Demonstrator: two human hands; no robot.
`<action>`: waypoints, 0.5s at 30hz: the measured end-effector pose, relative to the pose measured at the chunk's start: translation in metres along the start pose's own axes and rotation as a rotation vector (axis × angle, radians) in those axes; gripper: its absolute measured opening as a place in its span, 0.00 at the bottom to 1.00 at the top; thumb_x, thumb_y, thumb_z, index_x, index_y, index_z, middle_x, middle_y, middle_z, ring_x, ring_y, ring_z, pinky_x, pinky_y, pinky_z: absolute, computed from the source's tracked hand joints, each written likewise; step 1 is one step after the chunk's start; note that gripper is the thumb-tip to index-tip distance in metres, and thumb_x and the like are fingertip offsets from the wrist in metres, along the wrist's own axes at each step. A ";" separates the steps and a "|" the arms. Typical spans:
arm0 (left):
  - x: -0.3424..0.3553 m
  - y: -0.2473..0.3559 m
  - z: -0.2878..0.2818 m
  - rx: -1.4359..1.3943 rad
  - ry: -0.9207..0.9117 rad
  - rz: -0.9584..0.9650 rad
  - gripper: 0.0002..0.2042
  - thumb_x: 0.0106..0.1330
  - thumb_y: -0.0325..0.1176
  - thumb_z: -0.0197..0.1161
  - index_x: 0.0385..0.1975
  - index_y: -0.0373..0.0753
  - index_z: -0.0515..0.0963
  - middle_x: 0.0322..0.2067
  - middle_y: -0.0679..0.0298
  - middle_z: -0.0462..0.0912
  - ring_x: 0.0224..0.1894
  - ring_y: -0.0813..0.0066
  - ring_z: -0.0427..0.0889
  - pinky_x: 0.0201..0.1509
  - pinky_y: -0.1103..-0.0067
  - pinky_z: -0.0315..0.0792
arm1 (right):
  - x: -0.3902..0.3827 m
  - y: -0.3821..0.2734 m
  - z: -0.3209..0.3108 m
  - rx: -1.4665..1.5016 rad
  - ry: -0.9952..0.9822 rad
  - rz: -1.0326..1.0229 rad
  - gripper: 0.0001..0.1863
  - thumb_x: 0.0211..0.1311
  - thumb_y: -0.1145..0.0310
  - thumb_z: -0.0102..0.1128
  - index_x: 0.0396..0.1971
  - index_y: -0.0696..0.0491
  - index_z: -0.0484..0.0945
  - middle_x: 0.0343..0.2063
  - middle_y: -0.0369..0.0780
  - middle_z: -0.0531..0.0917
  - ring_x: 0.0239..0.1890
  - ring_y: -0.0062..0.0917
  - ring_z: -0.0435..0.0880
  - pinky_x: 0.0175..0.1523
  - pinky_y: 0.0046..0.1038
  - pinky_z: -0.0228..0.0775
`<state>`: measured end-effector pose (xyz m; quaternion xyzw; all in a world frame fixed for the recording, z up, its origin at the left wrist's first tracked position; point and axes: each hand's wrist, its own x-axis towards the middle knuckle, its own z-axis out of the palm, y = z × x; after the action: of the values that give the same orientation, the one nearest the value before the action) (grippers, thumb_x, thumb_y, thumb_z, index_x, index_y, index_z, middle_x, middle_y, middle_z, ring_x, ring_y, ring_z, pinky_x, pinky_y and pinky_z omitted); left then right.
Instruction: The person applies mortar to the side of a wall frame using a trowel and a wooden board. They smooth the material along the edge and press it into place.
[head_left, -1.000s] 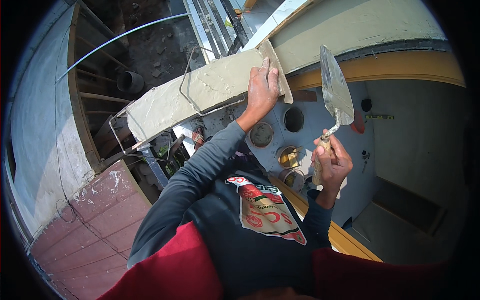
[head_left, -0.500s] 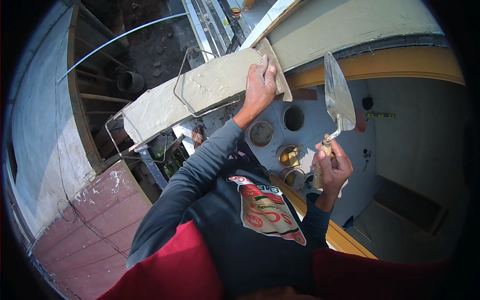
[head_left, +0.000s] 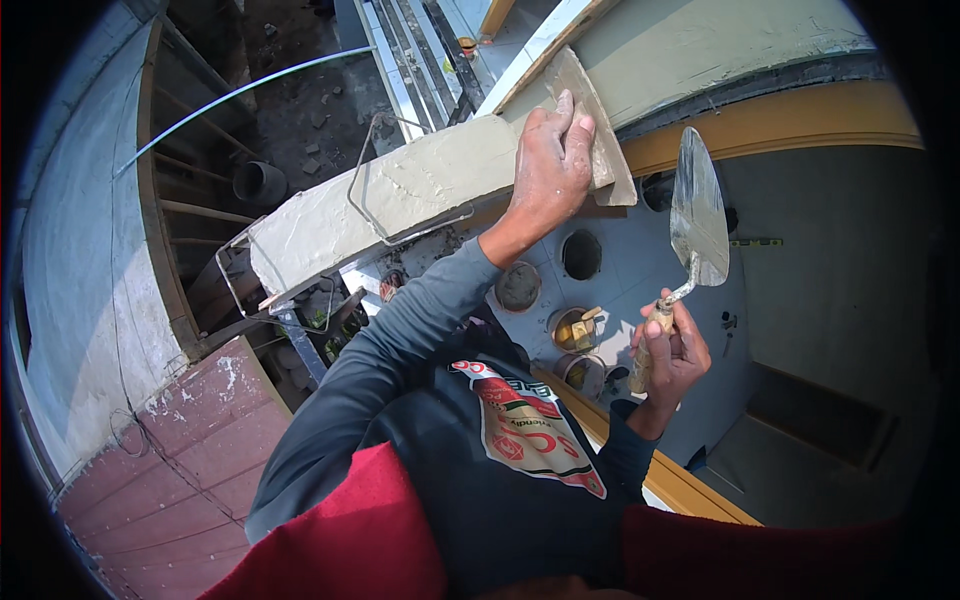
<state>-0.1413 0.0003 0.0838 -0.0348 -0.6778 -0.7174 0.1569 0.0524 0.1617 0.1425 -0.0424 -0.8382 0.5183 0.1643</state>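
Two bare hands: the left hand (head_left: 552, 165) is out over the wall top, while the right hand (head_left: 675, 355) is lower, off to the right and nearer the body.
Flat grey-tan rectangular board: it lies just beyond and to the right of the left hand's knuckles (head_left: 592, 120), its long axis running from upper left to lower right.
Long pale-grey plastered ledge (head_left: 430, 172): it stretches from lower left to upper right, so the board sits crosswise to it; whether the whole face touches the plaster cannot be told.
Nearer hand: the left is on the board; the right is well apart from it.
Left fingers: closed on the board, forefinger reaching forward and thumb alongside it; the remaining fingertips are hidden.
Right fingers: wrapped round the worn wooden handle (head_left: 640, 377) of a pointed steel trowel (head_left: 700, 215), thumb lying along the grip.
Trowel blade: tip pointing up and away from the body, to the right of the board and apart from it.
Bent metal rods (head_left: 386, 241): set around the ledge, left of the left hand.
Round buckets (head_left: 518, 288): standing on the pale tiled floor (head_left: 625, 270) below, between the two forearms and beyond.
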 end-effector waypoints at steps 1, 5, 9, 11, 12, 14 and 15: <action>0.002 0.008 0.000 0.003 0.006 0.012 0.26 0.69 0.38 0.55 0.55 0.19 0.69 0.31 0.48 0.75 0.36 0.61 0.75 0.45 0.71 0.69 | 0.001 -0.003 0.001 0.004 -0.006 -0.008 0.22 0.62 0.72 0.60 0.52 0.70 0.73 0.33 0.48 0.82 0.22 0.22 0.78 0.25 0.21 0.71; 0.004 0.052 -0.003 -0.109 -0.012 0.165 0.22 0.70 0.37 0.53 0.55 0.23 0.71 0.31 0.50 0.74 0.35 0.63 0.75 0.44 0.72 0.69 | -0.001 -0.018 0.005 0.101 0.073 0.025 0.22 0.60 0.73 0.62 0.51 0.71 0.73 0.33 0.47 0.81 0.24 0.20 0.78 0.28 0.19 0.72; -0.025 0.063 -0.042 -0.016 -0.092 0.263 0.19 0.67 0.31 0.58 0.54 0.27 0.75 0.32 0.51 0.74 0.35 0.66 0.76 0.41 0.74 0.71 | 0.007 -0.023 0.004 0.065 0.024 -0.013 0.22 0.59 0.75 0.62 0.51 0.70 0.74 0.34 0.48 0.82 0.27 0.21 0.80 0.30 0.21 0.74; -0.032 0.043 -0.064 0.215 -0.076 0.281 0.18 0.64 0.28 0.62 0.53 0.29 0.77 0.32 0.52 0.74 0.32 0.64 0.78 0.37 0.74 0.72 | 0.015 -0.016 -0.003 -0.061 -0.014 -0.120 0.20 0.57 0.75 0.64 0.49 0.69 0.75 0.34 0.49 0.82 0.29 0.24 0.82 0.30 0.22 0.75; -0.034 0.034 -0.074 0.330 -0.066 0.285 0.18 0.62 0.28 0.64 0.52 0.31 0.78 0.33 0.54 0.75 0.30 0.64 0.79 0.35 0.75 0.73 | 0.016 -0.013 -0.003 -0.194 -0.075 -0.202 0.19 0.55 0.76 0.66 0.47 0.69 0.77 0.34 0.50 0.82 0.32 0.27 0.83 0.30 0.24 0.76; -0.035 0.025 -0.088 0.470 -0.060 0.294 0.15 0.61 0.30 0.65 0.47 0.35 0.80 0.34 0.57 0.77 0.29 0.64 0.80 0.33 0.74 0.74 | 0.027 -0.022 0.002 -0.399 -0.129 -0.337 0.18 0.53 0.76 0.67 0.43 0.68 0.78 0.34 0.50 0.82 0.33 0.31 0.84 0.31 0.26 0.77; -0.035 0.021 -0.094 0.534 -0.054 0.315 0.14 0.60 0.30 0.66 0.45 0.35 0.81 0.34 0.58 0.77 0.29 0.63 0.81 0.33 0.74 0.75 | 0.036 -0.028 0.006 -0.602 -0.203 -0.486 0.16 0.50 0.77 0.69 0.40 0.67 0.79 0.34 0.51 0.82 0.35 0.34 0.84 0.32 0.28 0.78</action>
<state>-0.0869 -0.0867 0.0872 -0.1163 -0.8325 -0.4796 0.2518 0.0195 0.1526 0.1727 0.1623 -0.9502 0.1971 0.1787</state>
